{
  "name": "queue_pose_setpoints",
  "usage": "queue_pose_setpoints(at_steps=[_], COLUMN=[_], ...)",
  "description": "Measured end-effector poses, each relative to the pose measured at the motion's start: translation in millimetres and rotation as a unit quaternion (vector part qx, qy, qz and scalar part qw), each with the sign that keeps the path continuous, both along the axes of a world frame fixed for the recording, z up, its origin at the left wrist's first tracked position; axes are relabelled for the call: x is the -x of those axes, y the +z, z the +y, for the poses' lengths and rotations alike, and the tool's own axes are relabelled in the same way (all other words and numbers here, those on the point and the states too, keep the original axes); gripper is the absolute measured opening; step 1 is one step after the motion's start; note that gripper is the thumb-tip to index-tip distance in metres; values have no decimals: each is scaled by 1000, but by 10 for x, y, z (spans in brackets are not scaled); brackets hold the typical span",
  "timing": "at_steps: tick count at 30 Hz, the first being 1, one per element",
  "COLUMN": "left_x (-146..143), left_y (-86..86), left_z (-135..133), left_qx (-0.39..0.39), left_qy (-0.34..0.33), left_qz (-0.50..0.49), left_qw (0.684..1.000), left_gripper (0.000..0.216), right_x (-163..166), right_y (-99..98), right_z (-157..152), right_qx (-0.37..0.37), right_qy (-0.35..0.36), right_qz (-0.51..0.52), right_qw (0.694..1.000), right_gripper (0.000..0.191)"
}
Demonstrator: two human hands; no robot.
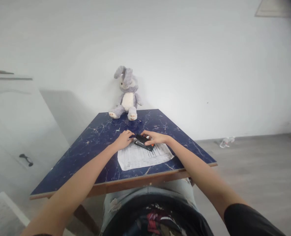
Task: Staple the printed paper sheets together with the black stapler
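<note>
A person's right hand [153, 137] has its grip closed around a black stapler [142, 140] over the far part of a printed sheet [140, 159] on a blue table [86, 154]. The left hand [124, 139] is at the sheet's far left corner, fingertips near the stapler; whether its grip pinches anything cannot be made out. Beyond them, a plush rabbit [128, 100] sits at the table's far edge.

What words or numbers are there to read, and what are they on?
None that I can read.
Paper: rows of print, too small and blurred.
Shirt: pale letters, too blurred.
Stapler: no readable text.
</note>
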State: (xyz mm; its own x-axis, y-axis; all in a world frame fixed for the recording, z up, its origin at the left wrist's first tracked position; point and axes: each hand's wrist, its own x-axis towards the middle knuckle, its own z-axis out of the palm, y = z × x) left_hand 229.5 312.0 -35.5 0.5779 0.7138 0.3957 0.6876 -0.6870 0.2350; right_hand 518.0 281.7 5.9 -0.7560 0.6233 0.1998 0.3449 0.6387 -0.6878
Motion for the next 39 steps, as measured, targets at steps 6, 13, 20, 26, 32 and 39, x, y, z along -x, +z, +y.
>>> queue_pose_setpoints(at_steps=[6, 13, 20, 26, 32, 39], left_x=[-44, 16, 70, 82, 40, 30], left_y=[18, 79, 98, 48, 1, 20], left_z=[-19, 49, 83, 114, 211, 187], left_qx=[9, 29, 44, 84, 247, 248], left_qy=[16, -33, -51, -35, 10, 18], left_qz=[50, 55, 40, -73, -285, -285], left_qw=[999, 998, 997, 993, 926, 926], left_gripper=[29, 31, 34, 37, 57, 61], right_x=[6, -253, -244, -412, -530, -290], right_y=[12, 129, -5, -48, -146, -88], right_z=[25, 54, 144, 75, 105, 122], right_qx=[-70, -42, -32, 221, 238, 66], right_qy=[-9, -34, -29, 16, -16, -19], right_qz=[-15, 82, 38, 117, 132, 42], right_qw=[997, 995, 998, 968, 962, 997], right_gripper=[40, 43, 48, 56, 66, 58])
